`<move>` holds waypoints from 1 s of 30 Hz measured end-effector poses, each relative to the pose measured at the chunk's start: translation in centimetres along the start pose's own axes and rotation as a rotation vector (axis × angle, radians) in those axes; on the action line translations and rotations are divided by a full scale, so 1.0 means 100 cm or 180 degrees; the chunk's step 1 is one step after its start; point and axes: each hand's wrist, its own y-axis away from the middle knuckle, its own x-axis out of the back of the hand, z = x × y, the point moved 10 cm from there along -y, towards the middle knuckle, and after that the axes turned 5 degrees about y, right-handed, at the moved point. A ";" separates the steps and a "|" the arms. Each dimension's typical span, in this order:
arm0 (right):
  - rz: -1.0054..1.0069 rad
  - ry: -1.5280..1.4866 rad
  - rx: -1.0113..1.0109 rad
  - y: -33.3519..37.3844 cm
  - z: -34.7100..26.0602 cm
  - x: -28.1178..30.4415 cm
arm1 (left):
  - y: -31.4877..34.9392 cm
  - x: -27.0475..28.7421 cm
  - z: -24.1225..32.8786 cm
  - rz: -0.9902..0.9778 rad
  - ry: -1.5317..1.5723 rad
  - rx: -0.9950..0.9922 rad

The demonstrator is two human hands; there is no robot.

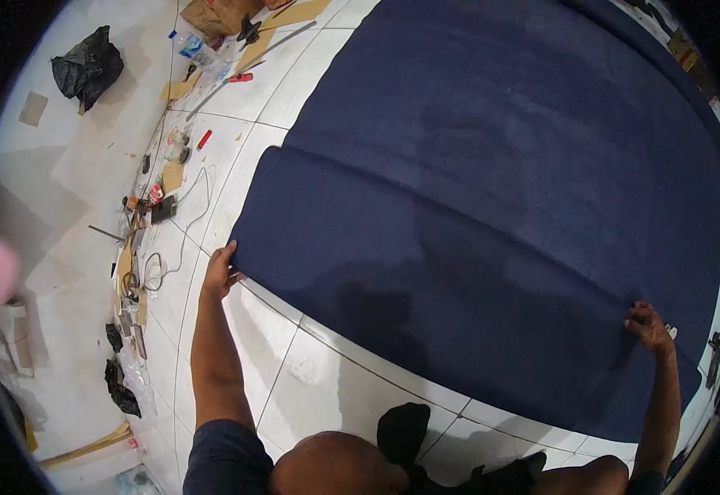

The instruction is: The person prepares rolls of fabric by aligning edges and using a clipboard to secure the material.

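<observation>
A large sheet of navy-blue fabric lies spread over the white tiles, with a raised crease running across it from the left edge toward the right. My left hand pinches the fabric's near left corner between thumb and fingers. Toward the right side, my right hand is over the fabric with its fingers curled together near the crease. A small white piece shows beside that hand; whether I hold it is unclear. What lies between the right fingertips is hidden.
Along the left wall are a clear plastic bottle, a red lighter-like object, a pale cable, cardboard scraps and a metal ruler-like strip. A black plastic bag is at the upper left. Tiled floor borders the fabric's near edge.
</observation>
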 end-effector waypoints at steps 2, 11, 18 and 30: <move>0.0034 -0.0081 -0.0288 0.007 -0.004 0.002 | 0.003 0.018 -0.016 -0.0045 0.0044 0.0073; 0.0405 -0.0200 0.0110 0.024 0.018 -0.020 | 0.016 0.010 -0.024 0.0780 0.0367 -0.0267; 0.1957 0.0299 0.0567 0.130 -0.007 -0.036 | 0.019 0.076 -0.028 0.2589 -0.0330 -0.0552; 0.1305 0.0777 0.1014 0.172 -0.038 -0.170 | 0.339 -0.332 -0.036 -0.1577 -0.3651 -0.3441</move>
